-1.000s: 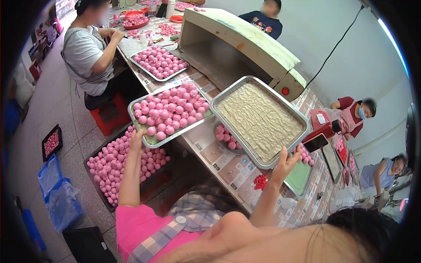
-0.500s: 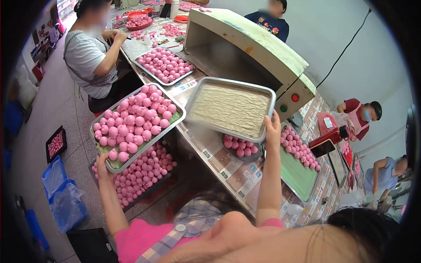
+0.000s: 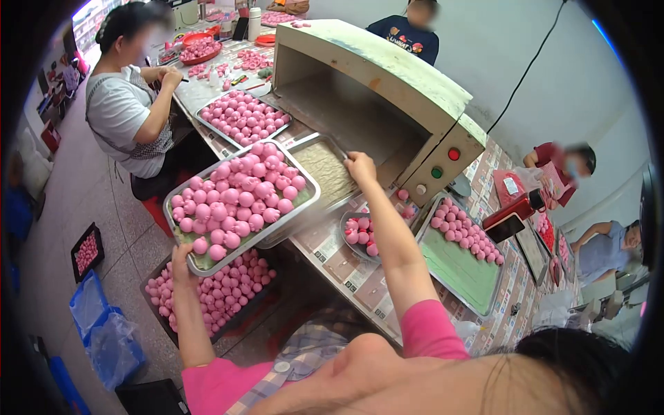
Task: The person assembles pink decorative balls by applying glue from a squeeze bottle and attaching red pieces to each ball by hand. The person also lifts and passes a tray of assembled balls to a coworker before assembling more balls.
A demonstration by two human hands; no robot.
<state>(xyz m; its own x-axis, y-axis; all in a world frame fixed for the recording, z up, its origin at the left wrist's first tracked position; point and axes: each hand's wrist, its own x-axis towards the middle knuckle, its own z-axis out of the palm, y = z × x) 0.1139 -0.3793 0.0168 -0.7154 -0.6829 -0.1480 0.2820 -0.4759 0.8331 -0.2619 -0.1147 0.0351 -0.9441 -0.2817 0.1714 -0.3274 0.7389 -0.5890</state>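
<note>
My left hand (image 3: 182, 260) is closed on the near corner of a metal tray (image 3: 311, 201) piled with pink round pieces (image 3: 235, 197), some with small bumps. The tray is held up and tilted over the table edge. My right hand (image 3: 361, 169) grips the far right rim of a second tray with a wrinkled beige lining (image 3: 319, 166). The filled tray overlaps and hides much of that lined tray. Below my left hand sits a dark crate (image 3: 166, 321) of similar pink balls. Just beyond my right hand is the opening of a cream-coloured machine (image 3: 380, 76).
Another tray of pink balls (image 3: 243, 117) lies by the machine. A bowl (image 3: 357, 252) and a green-lined tray (image 3: 462, 266) stand to the right, near a red bottle (image 3: 515, 209) and a phone (image 3: 501, 234). A seated co-worker (image 3: 131, 104) is at the left; other people are beyond.
The beige-lined tray has moved left, partly beneath the filled tray, with my right hand still on its rim. The filled tray has shifted slightly right.
</note>
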